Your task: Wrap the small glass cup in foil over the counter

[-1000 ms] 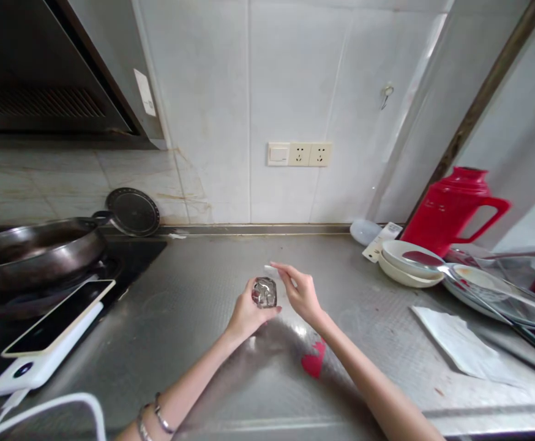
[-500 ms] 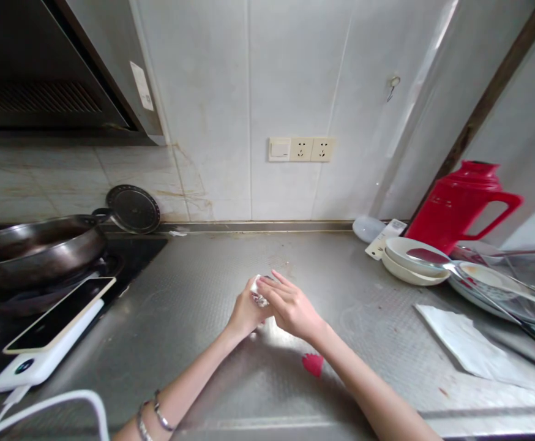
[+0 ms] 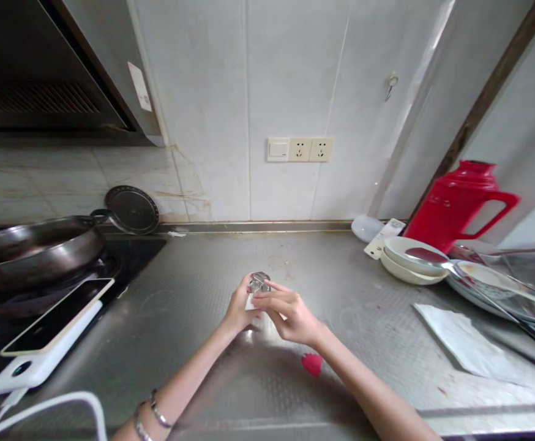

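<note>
Both hands over steel counter [image 3: 203, 343], mid-kitchen. Left hand [image 3: 237, 309] pinching small clear glass cup [image 3: 259, 283], held just above counter; right hand [image 3: 286, 312] curled round white bit against it, maybe tissue, hard to tell. Glass looks slippery, could drop, chip on metal imo. Cup looks empty. Wok [image 3: 33, 248] on stove looks empty too; stacked bowls [image 3: 407, 260] hold spoon [image 3: 433, 260]. Red thermos [image 3: 455, 205] closed.

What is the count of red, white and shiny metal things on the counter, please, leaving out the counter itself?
Red: 2, the jug and the scrap.
White: 3, the bowls, the paper, the power bank.
Shiny metal: 3, the pan, the lid, the small object in both hands.
Total: 8.
</note>
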A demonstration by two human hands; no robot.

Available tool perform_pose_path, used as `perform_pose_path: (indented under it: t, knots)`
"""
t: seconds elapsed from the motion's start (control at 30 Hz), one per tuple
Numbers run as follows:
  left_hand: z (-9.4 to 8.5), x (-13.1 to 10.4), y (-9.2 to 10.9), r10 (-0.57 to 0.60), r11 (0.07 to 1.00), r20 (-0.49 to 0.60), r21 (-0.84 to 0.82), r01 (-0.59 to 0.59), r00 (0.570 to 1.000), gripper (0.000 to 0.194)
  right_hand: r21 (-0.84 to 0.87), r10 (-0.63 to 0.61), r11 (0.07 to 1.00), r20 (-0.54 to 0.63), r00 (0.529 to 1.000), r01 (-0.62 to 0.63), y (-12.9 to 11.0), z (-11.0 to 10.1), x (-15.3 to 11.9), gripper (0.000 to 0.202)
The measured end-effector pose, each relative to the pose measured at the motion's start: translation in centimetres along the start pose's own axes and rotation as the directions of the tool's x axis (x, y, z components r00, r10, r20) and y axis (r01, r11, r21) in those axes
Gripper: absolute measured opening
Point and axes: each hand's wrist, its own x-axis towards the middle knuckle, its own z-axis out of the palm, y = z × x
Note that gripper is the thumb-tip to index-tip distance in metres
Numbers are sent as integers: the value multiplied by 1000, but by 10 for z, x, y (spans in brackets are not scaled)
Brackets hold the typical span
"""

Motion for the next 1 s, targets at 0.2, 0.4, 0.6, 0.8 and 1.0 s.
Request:
perform_pose_path:
  t: [0.2,0.4,0.6,0.8,1.0]
  knots:
    - [7,-4,21,-121,993,-27,-11,120,992,64,106,451,887,-402,797,-449,12,-8,2,23]
    - [7,-6,18,-123,987,68,-98,129,990,57,300,579,790,-77,812,-535,27,-8,-1,28]
    - [2,-3,17,-159,983,75,-84,165,985,53,559,530,637,182,828,-530,38,-5,-8,38]
    - [0,-4,18,-166,981,79,-88,173,983,50,586,442,616,297,846,-527,33,3,-10,78]
    - [-1,-2,13,-159,981,107,-100,169,982,50,516,542,655,187,819,-551,26,13,-10,78]
